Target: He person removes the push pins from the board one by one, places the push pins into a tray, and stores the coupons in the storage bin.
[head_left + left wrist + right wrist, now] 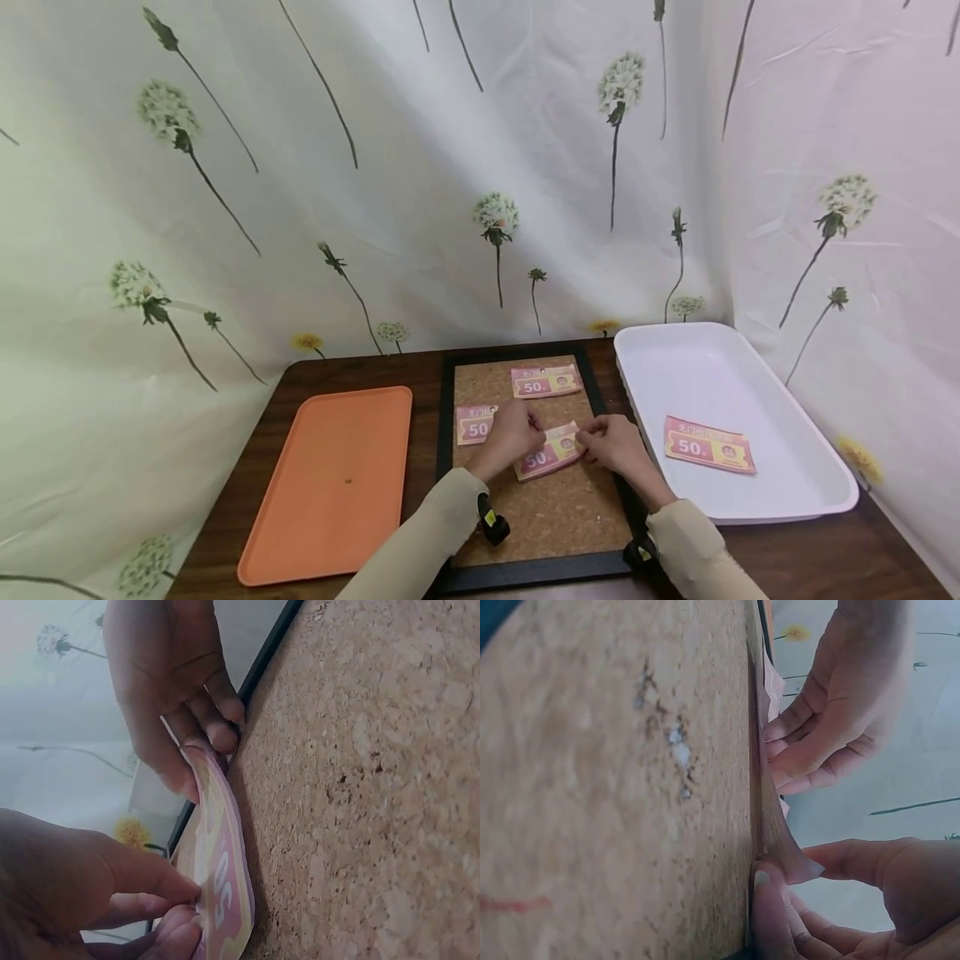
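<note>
Right hand (617,444) pinches right end of pink-and-yellow rectangular paper coupon (553,458), between both hands, over black-framed brown corkboard (543,527); left hand (514,432) pinches something hidden at its upper left. Best kept flat, lifted end eased down.

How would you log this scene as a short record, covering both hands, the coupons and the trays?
Surface: dark wooden table
Centre: black-framed corkboard
Left hand: pinches the front coupon near its upper edge
Right hand: pinches the front coupon's right end
Other coupons: back coupon and left coupon on the corkboard; tray coupon in the white tray
Orange tray: left of the corkboard
White tray: right of the corkboard
</note>
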Motion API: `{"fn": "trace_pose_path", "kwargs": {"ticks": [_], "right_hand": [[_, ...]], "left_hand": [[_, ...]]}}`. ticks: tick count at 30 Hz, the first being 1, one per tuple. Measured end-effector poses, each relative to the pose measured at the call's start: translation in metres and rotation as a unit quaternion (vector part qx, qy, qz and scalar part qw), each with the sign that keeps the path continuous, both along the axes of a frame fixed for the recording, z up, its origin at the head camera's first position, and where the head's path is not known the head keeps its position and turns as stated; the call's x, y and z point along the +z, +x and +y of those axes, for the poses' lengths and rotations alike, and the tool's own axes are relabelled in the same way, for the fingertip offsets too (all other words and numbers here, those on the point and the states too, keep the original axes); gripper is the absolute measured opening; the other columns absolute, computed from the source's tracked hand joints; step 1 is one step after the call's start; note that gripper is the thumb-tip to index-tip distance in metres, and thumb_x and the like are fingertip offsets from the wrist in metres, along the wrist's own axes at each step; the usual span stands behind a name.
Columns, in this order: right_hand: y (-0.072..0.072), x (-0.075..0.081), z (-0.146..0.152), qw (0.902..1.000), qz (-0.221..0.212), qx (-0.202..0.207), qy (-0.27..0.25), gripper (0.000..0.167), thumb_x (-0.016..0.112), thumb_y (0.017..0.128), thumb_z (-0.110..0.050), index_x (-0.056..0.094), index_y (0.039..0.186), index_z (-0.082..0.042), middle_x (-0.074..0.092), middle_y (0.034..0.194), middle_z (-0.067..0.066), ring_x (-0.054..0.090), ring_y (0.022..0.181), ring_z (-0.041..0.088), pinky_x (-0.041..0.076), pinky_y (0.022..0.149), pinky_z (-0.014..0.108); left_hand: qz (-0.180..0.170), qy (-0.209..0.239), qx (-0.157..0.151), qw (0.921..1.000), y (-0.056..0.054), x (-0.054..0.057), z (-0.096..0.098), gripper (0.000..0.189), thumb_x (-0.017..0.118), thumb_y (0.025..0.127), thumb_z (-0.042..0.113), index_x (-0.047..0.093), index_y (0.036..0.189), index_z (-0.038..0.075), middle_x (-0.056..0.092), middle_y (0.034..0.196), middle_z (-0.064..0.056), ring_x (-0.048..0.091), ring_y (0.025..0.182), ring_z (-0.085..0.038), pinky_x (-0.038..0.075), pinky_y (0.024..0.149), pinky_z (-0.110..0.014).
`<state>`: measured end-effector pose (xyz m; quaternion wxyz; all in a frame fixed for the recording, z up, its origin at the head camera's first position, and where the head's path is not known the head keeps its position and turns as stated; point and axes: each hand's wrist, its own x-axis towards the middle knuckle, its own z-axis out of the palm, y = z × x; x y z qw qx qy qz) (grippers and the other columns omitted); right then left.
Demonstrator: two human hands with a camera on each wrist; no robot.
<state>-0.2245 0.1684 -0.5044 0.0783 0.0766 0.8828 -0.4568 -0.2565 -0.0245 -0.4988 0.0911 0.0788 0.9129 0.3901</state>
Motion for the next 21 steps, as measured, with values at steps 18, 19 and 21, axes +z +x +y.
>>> {"fn": "trace_pose_path", "kwargs": {"ticks": [18,19,21], "right_hand": [[-0.0017,-0.001,-0.0011,0.9999,-0.013,0.001,0.003,0.025,0.067,0.099,-0.02,0.072,0.109,0.003,0.074,0.083,0.01,0.068,0.065,0.013,0.057,0.058,0.029],[-0.0015,-0.0007,-0.0009,0.9999,-0.014,0.001,0.002,0.025,0.067,0.099,-0.02,0.072,0.11,0.003,0.074,0.083,0.01,0.069,0.066,0.013,0.057,0.058,0.029],[-0.0008,0.0002,-0.0008,0.9999,-0.015,0.001,0.0,0.026,0.067,0.099,-0.02,0.071,0.11,0.003,0.074,0.084,0.01,0.069,0.066,0.013,0.057,0.059,0.029]], "left_hand": [[-0.016,-0.058,-0.014,0.9981,0.0008,0.0095,0.0081,0.021,0.08,0.086,0.004,0.065,0.073,0.01,0.062,0.069,-0.003,0.059,0.059,-0.013,0.045,0.05,-0.022],[-0.013,-0.059,-0.014,0.9981,0.0011,0.0101,0.0084,0.021,0.08,0.086,0.004,0.065,0.073,0.01,0.061,0.069,-0.002,0.059,0.059,-0.013,0.045,0.05,-0.022],[-0.008,-0.06,-0.014,0.9981,0.0017,0.0105,0.0086,0.022,0.08,0.085,0.003,0.064,0.072,0.01,0.061,0.069,-0.002,0.058,0.059,-0.013,0.045,0.049,-0.022]]}}
